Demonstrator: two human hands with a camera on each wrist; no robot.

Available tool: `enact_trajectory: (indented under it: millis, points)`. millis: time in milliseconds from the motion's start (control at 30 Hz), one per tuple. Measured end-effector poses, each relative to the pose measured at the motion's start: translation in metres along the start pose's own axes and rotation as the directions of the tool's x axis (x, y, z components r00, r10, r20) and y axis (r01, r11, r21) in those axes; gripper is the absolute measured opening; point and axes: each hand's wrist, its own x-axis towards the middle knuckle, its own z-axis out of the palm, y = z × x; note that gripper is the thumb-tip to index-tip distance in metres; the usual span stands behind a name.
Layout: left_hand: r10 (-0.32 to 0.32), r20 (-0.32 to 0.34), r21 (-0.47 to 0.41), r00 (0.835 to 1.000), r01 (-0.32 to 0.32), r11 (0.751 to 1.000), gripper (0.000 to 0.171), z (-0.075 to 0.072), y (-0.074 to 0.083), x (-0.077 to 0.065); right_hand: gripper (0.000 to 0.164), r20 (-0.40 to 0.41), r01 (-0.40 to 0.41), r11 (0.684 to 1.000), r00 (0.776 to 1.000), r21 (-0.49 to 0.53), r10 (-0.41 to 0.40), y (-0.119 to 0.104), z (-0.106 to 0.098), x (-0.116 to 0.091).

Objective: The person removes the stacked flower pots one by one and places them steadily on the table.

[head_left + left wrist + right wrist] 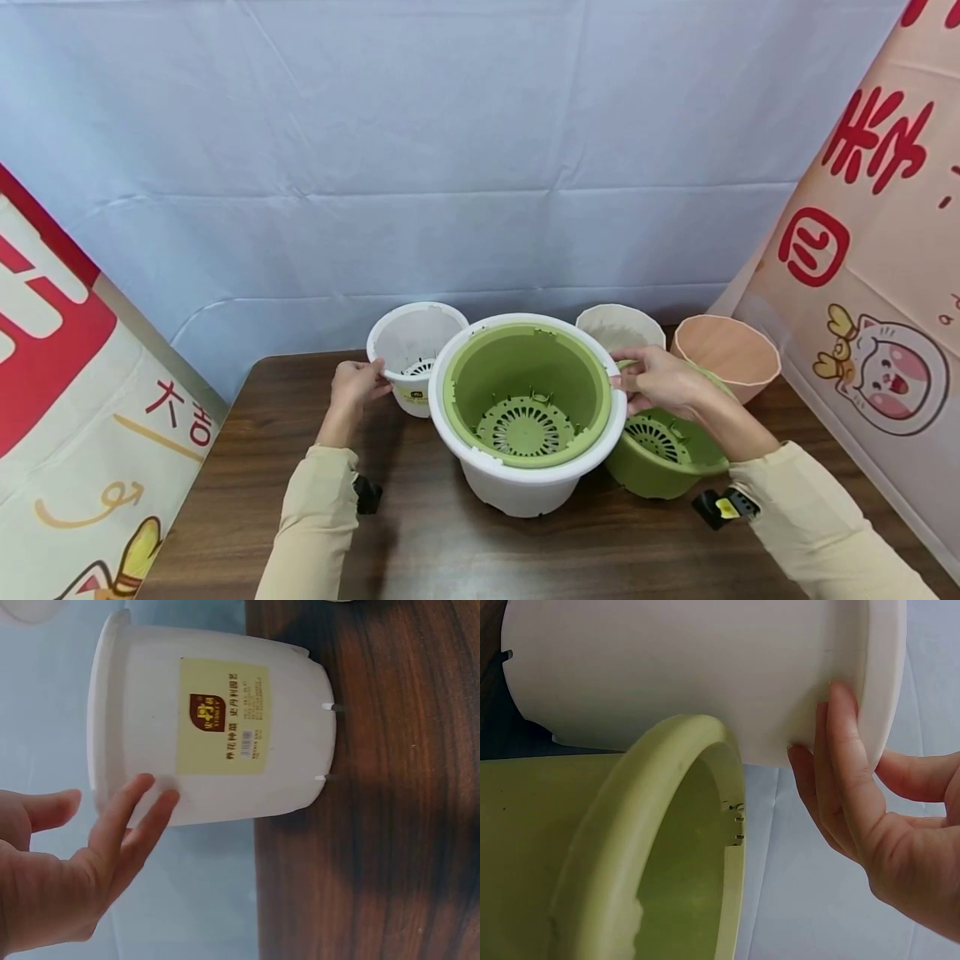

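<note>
A small white pot point(225, 735) with a yellow label stands at the back of the table. My left hand point(356, 390) is at its left side, fingertips against the outer wall below the rim and thumb apart from the rim. In the middle is a large white pot point(517, 493) with a green pot point(558, 362) nested inside, slotted base showing. My right hand point(663, 382) pinches the large white pot's right rim, fingers along the outer wall and thumb on the far side of the rim. Another green pot point(592, 847) sits below that hand.
Behind the right hand stand a cream pot point(618, 321) and a peach pot point(727, 350). The dark wooden table point(247, 500) ends at a pale cloth backdrop point(375, 167). Printed banners point(885, 275) hang at both sides.
</note>
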Motion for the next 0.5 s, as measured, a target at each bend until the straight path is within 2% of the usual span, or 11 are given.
enact_trajectory:
  millis: [200, 500]
  points:
    - [-0.009, 0.019, 0.054, 1.000, 0.008, 0.999, 0.036, -0.004, 0.006, -0.004, 0.049, 0.003, 0.002, 1.000, 1.000, 0.003, -0.002, 0.000, 0.000, 0.000]
    - [0.002, 0.028, 0.144, 1.000, -0.006, 0.990, 0.046, -0.014, 0.014, -0.017, 0.049, 0.006, -0.003, 1.000, 1.000, 0.006, 0.003, -0.001, -0.001, 0.000]
